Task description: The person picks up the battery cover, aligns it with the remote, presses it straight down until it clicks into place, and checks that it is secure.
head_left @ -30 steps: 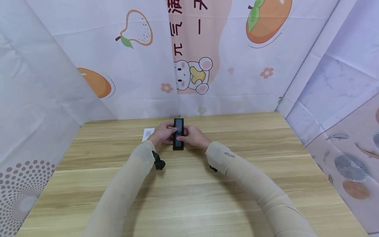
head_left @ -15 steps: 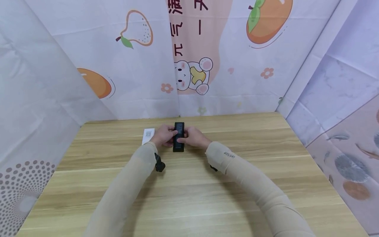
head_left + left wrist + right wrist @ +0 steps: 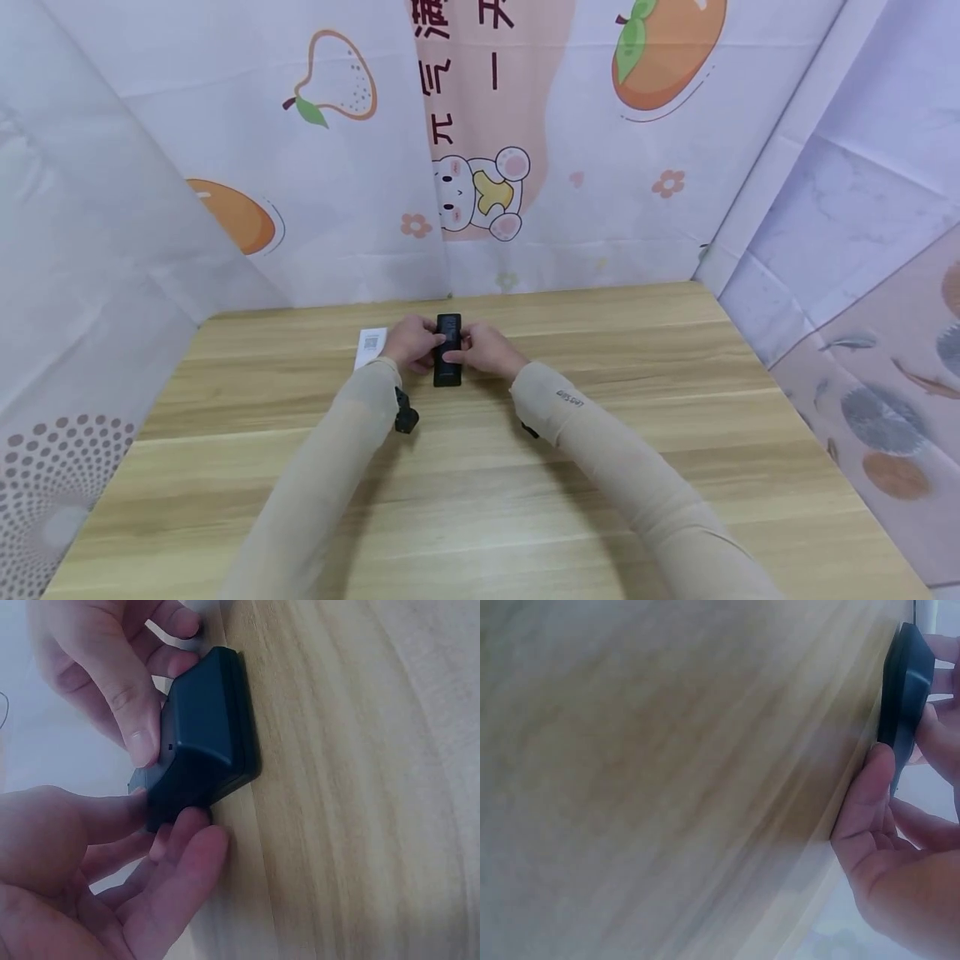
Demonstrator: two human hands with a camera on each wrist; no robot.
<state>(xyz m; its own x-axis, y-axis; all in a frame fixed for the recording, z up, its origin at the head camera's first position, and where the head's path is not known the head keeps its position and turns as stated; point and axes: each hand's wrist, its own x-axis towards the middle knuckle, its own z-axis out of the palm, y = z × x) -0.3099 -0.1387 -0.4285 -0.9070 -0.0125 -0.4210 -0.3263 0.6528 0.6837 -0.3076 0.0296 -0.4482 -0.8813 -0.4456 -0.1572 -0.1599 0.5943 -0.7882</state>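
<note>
A black oblong device (image 3: 447, 372) with bevelled edges sits between both hands near the back of the table, its long side pointing away from me. The left hand (image 3: 410, 342) grips its left side, thumb on the top face. From the other side the right hand (image 3: 487, 350) holds it, with its thumb on top closer to me. In the left wrist view the device (image 3: 202, 720) shows a tiny dark opening in its top, and its underside is close to or on the tabletop. The right wrist view shows the right hand's fingers along the device's edge (image 3: 904, 690).
Left of the hands, a white box or card (image 3: 371, 343) with a QR code lies on the wooden table (image 3: 480, 500), partly behind the left hand. A printed curtain (image 3: 337, 208) hangs along the table's back edge, and more cloth hangs at both sides.
The device's far end has come down and slightly toward me, with both hands still holding it. The head view has shifted slightly.
</note>
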